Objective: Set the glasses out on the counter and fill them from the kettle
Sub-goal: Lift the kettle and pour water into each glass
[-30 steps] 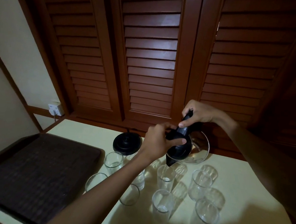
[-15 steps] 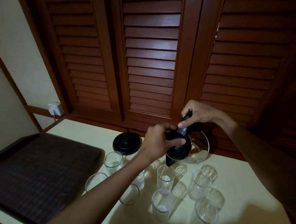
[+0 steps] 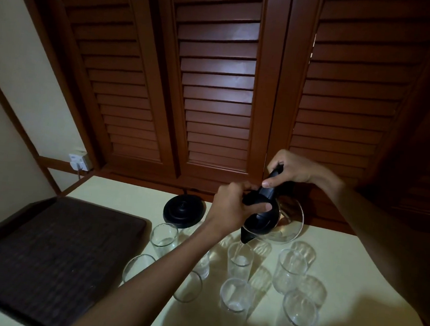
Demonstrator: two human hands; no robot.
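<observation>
A glass kettle [image 3: 285, 220] with a black lid and handle is tipped forward over the pale counter [image 3: 353, 274]. My right hand [image 3: 291, 168] grips its black handle from above. My left hand [image 3: 232, 206] presses on the black lid. The black spout hangs just above a clear glass [image 3: 239, 260], and a thin stream of water runs into it. Several more clear glasses stand around it, among them one at the front [image 3: 234, 295], one at the left [image 3: 164, 239] and two at the right [image 3: 290, 270] [image 3: 300, 309]. My left forearm hides part of the glasses on the left.
The kettle's black round base [image 3: 183, 210] sits at the back of the counter, left of the kettle. A dark woven tray [image 3: 50, 253] fills the counter's left side. Brown louvered doors rise behind. A white wall socket [image 3: 78, 162] with a cord is at the back left.
Both hands and the kettle have stayed almost in place, tilted over the same glass. Water keeps running into it.
</observation>
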